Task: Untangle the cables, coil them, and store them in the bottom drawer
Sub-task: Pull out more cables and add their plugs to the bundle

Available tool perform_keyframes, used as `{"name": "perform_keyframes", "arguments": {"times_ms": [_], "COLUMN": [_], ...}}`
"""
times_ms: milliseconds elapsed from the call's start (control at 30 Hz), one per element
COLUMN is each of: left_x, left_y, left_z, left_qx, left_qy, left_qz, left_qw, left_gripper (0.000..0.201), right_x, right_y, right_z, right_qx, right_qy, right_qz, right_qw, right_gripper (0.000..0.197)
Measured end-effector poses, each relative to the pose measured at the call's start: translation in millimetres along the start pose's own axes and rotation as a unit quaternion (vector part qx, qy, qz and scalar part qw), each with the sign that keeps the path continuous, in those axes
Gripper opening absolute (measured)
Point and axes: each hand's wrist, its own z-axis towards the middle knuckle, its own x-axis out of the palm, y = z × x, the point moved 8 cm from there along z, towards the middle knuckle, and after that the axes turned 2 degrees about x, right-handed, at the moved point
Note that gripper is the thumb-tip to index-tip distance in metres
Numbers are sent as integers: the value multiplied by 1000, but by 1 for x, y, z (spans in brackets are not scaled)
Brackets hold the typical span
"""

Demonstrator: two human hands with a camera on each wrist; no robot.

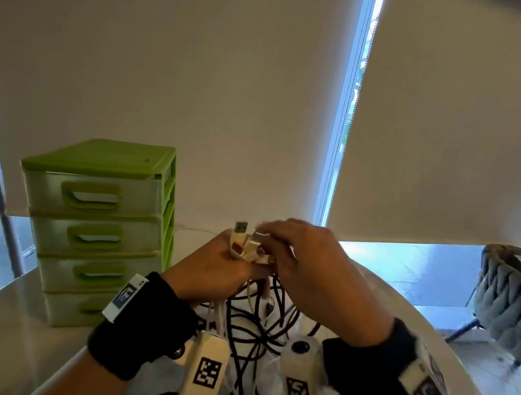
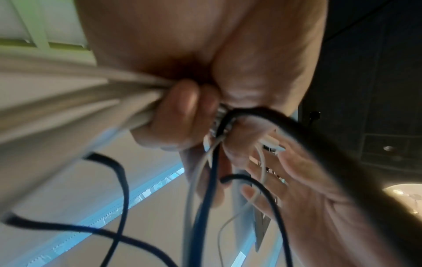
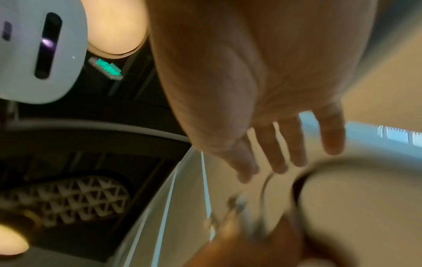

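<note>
My left hand (image 1: 212,272) grips a bundle of cable ends, and several white and metal USB plugs (image 1: 240,240) stick up out of its fist. The left wrist view shows its curled fingers (image 2: 182,112) round white cables (image 2: 68,101) and a black cable (image 2: 210,180). My right hand (image 1: 303,266) reaches over from the right with straight fingers (image 3: 285,144), its fingertips touching the plugs. Tangled black and white cables (image 1: 258,332) hang from the fist down to the table. The green drawer unit (image 1: 101,200) stands at the left, its bottom drawer (image 1: 74,308) closed.
The round white table (image 1: 15,316) carries the drawer unit and the cable tangle. A grey tufted chair (image 1: 512,301) stands beyond the table's right edge. Roller blinds cover the window behind.
</note>
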Motion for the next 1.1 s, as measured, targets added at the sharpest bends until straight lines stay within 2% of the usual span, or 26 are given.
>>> {"name": "perform_keyframes", "arguments": {"times_ms": [67, 167, 300, 367, 433, 500, 567, 600, 667, 700, 767, 800, 867, 933, 967, 1033, 1100], "left_x": [-3, -9, -4, 1, 7, 10, 5, 0, -9, -12, -14, -13, -13, -14, -15, -18, -20], "left_y": [2, 15, 20, 19, 19, 21, 23, 26, 33, 36, 35, 34, 31, 30, 30, 31, 31], "left_z": [-2, -1, 1, 1, -1, -1, 2, 3, 6, 7, 7, 7, 7, 7, 6, 7, 7], "left_qx": [-5, -24, -28, -10, 10, 10, -6, -25, -54, -63, -60, -57, -51, -53, -57, -66, -66], "left_qy": [12, 20, 47, 70, 106, 115, 60, 22, -31, -44, -49, -48, -44, -46, -50, -63, -74], "left_qz": [-8, -21, 1, 9, 23, 29, 2, -24, -62, -68, -74, -72, -72, -72, -78, -84, -73], "left_qw": [1000, 999, 998, 997, 994, 993, 998, 999, 996, 995, 994, 995, 995, 995, 994, 992, 992], "left_gripper": [13, 10, 9, 6, 12, 11, 4, 10, 15, 15, 18, 20, 26, 32, 34, 34, 32], "right_x": [-15, -56, -119, -140, -150, -149, -136, -130, -119, -114, -100, -87, -48, -13, -7, -20, -29], "right_y": [-14, -50, -97, -115, -127, -133, -134, -131, -116, -101, -53, -30, 0, 5, 3, -1, -2], "right_z": [2, -2, -28, -45, -59, -58, -48, -43, -37, -33, -24, -20, -14, -13, -14, -15, -17], "right_qx": [15, 68, 151, 194, 229, 249, 266, 271, 257, 214, 71, 7, -54, -45, -39, 26, 79], "right_qy": [-52, -166, -354, -418, -454, -421, -328, -284, -230, -228, -226, -198, -71, 44, 65, 37, 13], "right_qz": [6, 43, 77, 65, 55, 55, 31, -5, -81, -100, -102, -107, -126, -138, -125, -7, 106], "right_qw": [999, 983, 920, 885, 860, 870, 906, 920, 935, 945, 966, 974, 988, 988, 989, 999, 991], "right_gripper": [17, 16, 19, 19, 22, 21, 18, 19, 33, 43, 50, 50, 52, 51, 46, 37, 30]}}
